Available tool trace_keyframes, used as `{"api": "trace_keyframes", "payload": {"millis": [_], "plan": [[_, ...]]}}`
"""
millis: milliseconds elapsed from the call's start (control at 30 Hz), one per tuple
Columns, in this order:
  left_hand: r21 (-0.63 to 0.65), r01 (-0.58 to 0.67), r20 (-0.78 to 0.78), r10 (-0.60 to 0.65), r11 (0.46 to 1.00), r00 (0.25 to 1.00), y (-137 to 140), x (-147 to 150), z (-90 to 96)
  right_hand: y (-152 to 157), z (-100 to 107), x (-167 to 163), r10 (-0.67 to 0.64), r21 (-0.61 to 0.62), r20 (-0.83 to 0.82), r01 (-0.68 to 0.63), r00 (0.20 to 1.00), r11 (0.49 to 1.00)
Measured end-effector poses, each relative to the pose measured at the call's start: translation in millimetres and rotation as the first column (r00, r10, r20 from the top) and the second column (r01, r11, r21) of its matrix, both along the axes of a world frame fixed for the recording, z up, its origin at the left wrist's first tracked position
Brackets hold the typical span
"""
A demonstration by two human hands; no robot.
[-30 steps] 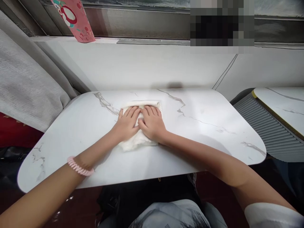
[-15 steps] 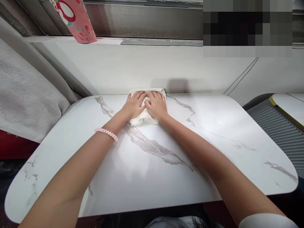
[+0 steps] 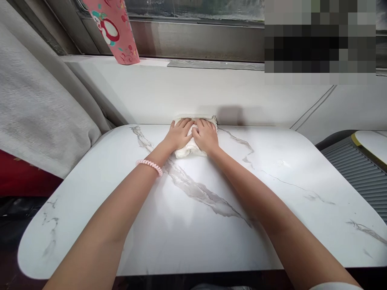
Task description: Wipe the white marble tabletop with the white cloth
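Observation:
A cream-white cloth (image 3: 191, 151) with a ruffled edge lies crumpled at the far edge of the white marble-patterned table (image 3: 193, 241). Its far side rises a little against the wall. My left hand (image 3: 179, 136) rests flat on the cloth's left part, fingers stretched towards the wall. Beside it, my right hand (image 3: 207, 137) lies flat on the right part, its thumb close to the left hand. Both palms cover much of the cloth. A pink coiled hair tie (image 3: 150, 165) circles my left wrist.
Behind the table stands a white wall (image 3: 145, 92) below a window frame. A pink printed strip (image 3: 121, 36) hangs at the upper left. The grey curtain (image 3: 45, 100) drapes by the table's left edge. At right is a grey ribbed surface (image 3: 356, 169).
The camera view has shifted, so everything sits lower and further right. Both hands and the cloth have moved slightly towards the wall, still in contact.

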State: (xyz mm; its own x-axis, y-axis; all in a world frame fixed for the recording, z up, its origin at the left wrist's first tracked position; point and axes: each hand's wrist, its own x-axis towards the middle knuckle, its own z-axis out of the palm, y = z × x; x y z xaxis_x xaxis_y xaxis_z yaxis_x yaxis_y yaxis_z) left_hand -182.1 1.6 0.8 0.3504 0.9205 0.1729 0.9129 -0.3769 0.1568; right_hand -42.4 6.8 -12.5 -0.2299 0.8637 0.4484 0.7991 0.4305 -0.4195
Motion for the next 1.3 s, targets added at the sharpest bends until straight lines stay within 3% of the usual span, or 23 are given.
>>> {"api": "trace_keyframes", "payload": {"millis": [200,433,733,1067,1167,1300], "plan": [[0.002,-0.014,-0.012,0.014,1.0,1.0,-18,-1,-2.5,-19,0,1,0.038,0.008,-0.006,-0.038,0.999,0.999],[-0.019,-0.011,-0.02,0.011,1.0,1.0,-65,-6,-1.7,-69,3,-1,0.043,-0.035,0.004,-0.043,0.999,0.998],[-0.052,0.053,-0.042,-0.055,0.997,0.998,-160,-25,1.6,-165,5,-13,0.054,-0.08,0.015,-0.052,0.998,0.995],[-0.017,-0.128,-0.085,0.126,0.992,0.988,-277,-57,-1.6,-249,12,-38,0.321,-0.109,0.017,-0.317,0.947,0.942],[-0.041,-0.139,-0.092,0.135,0.989,0.987,-288,-68,-1.3,-256,12,-46,0.367,-0.104,0.004,-0.365,0.93,0.925],[-0.078,-0.152,-0.095,0.145,0.985,0.985,-283,-83,-0.2,-249,13,-58,0.404,-0.103,-0.007,-0.402,0.915,0.91]]}}
